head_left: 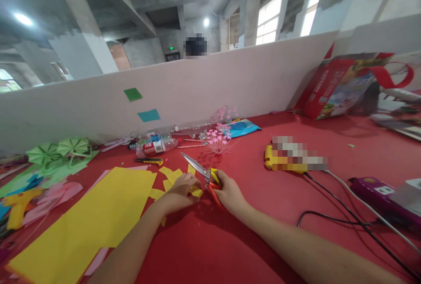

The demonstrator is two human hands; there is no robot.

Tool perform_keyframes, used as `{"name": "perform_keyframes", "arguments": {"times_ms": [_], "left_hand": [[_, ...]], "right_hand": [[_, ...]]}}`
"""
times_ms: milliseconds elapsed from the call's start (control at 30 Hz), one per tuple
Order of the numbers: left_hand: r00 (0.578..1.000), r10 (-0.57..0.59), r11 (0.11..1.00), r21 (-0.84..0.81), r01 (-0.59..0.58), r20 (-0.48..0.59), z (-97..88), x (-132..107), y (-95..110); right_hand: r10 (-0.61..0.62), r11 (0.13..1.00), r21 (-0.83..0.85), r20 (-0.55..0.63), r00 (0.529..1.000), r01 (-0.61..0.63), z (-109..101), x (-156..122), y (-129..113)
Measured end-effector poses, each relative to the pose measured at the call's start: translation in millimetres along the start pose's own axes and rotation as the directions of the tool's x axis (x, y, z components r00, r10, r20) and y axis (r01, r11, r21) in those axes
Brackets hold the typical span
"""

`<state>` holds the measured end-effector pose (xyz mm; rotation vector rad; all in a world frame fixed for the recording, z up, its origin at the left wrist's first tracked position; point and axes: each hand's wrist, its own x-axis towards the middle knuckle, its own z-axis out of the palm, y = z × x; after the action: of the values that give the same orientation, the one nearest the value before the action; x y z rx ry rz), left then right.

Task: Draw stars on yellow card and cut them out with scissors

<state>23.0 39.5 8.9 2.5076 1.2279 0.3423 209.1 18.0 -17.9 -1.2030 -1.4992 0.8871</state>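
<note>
My right hand (230, 194) is closed round the yellow and red handles of a pair of scissors (202, 171), whose steel blades point up and to the left. My left hand (182, 192) is pinched on a small piece of yellow paper (196, 192) right beside the handles. Several yellow paper scraps (171, 175) lie on the red tabletop (263, 213) just beyond my left hand. A large yellow paper sheet (88, 222) lies flat to the left of my left forearm.
Green folded paper fans (59, 150), a yellow glue gun (19, 205), a plastic bottle (158, 147), a utility knife (149, 160), a pink star ornament (219, 137), black cables (345, 218), a purple device (378, 194) and a red box (342, 84) surround me. A white partition (197, 91) borders the table.
</note>
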Motion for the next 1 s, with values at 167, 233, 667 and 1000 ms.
{"name": "perform_keyframes", "arguments": {"times_ms": [167,233,667,1000], "left_hand": [[0.992,-0.057,0.998,0.032,0.06,-0.11,7.5,-4,4],[0.98,-0.039,0.998,0.031,0.046,-0.196,9.3,-8,7],[0.976,-0.217,0.759,-0.626,0.179,0.016,14.6,-14,42],[0.945,-0.298,0.597,-0.746,0.294,0.134,11.7,-26,48]], "right_hand": [[-0.003,1.0,0.006,-0.004,1.0,0.003,0,0,-2],[0.002,1.0,0.013,-0.011,1.0,-0.002,-1,0,0],[-0.008,0.991,0.136,0.205,0.979,-0.02,0,-13,-10],[0.016,0.976,0.205,0.282,0.959,-0.076,1,-18,-14]]}}
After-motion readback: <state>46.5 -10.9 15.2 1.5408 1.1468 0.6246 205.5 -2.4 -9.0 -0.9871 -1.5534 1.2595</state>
